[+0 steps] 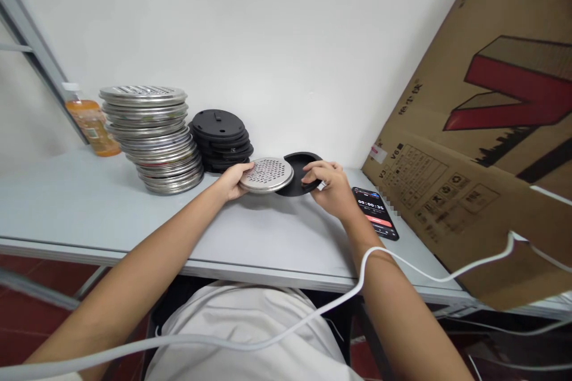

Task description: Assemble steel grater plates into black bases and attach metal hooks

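Note:
My left hand [233, 181] grips the left edge of a round perforated metal disc [267, 174], thumb on top and fingers underneath. A shallow black round cover [295, 171] is partly overlapped by the disc's right side. My right hand [329, 183] is closed on the cover's right side, with the fingertips reaching over its inner face. Both pieces are held just above the table, near its middle. Left of them stand a tall stack of silver metal discs [154, 137] and a lower stack of black round covers [220, 134].
An orange drink bottle [93, 125] stands behind the metal stack. A phone showing a timer [374, 212] lies by my right forearm. A large cardboard box [482, 149] leans along the right side. A white cable [313, 317] crosses over my right forearm and lap.

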`<state>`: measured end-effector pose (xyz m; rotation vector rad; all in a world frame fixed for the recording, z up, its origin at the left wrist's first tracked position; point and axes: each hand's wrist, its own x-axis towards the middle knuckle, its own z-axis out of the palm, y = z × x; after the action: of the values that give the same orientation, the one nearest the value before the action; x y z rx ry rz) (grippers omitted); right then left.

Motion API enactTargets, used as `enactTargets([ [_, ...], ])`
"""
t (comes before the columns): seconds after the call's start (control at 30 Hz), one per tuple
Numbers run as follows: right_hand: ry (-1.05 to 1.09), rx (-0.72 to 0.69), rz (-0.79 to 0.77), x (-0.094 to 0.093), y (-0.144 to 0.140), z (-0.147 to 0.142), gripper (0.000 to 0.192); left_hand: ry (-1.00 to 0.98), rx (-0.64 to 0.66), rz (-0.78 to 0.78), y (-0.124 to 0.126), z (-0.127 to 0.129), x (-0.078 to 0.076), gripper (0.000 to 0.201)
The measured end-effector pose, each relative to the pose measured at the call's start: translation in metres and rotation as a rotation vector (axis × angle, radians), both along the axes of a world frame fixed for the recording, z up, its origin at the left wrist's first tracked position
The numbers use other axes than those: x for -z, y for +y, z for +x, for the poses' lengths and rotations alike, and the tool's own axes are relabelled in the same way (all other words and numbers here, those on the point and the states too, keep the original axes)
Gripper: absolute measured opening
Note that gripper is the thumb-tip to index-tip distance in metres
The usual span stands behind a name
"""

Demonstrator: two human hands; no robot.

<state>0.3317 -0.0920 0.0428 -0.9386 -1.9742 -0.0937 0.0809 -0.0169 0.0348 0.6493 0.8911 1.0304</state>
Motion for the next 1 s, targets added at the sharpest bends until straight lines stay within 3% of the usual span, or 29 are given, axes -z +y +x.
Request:
enactTargets([
  [0.17, -0.03, 0.039, 0.106, 0.002, -0.008, -0.026, 0.023, -0.039, 0.048, 0.001, -0.004, 0.002, 0.001, 0.024],
  [0.33, -0.022, 0.068, 0.175, 0.001, -0.012, -0.03, 0.02, -0.116, 0.087, 0.032, -0.007, 0.005, -0.001, 0.028],
  [0.5, -0.022, 0.169, 0.128, 0.003, -0.016, -0.034, 0.018, -0.092, 0.043, 0.088, -0.013, 0.013, -0.003, 0.024],
  [0.57, -0.023, 0.202, 0.059, 0.004, -0.017, -0.038, 0.036, -0.096, 0.017, 0.135, -0.015, 0.016, -0.003, 0.021],
  [0.67, 0.039, 0.205, -0.083, 0.006, -0.017, -0.041, 0.089, -0.094, -0.014, 0.243, -0.015, 0.016, -0.001, 0.015],
  [0.77, 0.168, 0.074, -0.257, 0.005, -0.016, -0.039, 0.125, -0.066, -0.032, 0.345, -0.013, 0.014, 0.002, 0.011],
  [0.83, 0.335, -0.114, -0.435, 0.002, -0.016, -0.035, 0.131, -0.035, -0.04, 0.383, -0.012, 0.013, 0.003, 0.01],
  [0.9, 0.579, -0.356, -0.666, -0.002, -0.016, -0.032, 0.117, -0.008, -0.037, 0.381, -0.012, 0.013, 0.004, 0.011],
  [1.0, 0.947, -0.581, -0.95, -0.005, -0.015, -0.031, 0.071, 0.025, -0.02, 0.372, -0.012, 0.013, 0.005, 0.009],
])
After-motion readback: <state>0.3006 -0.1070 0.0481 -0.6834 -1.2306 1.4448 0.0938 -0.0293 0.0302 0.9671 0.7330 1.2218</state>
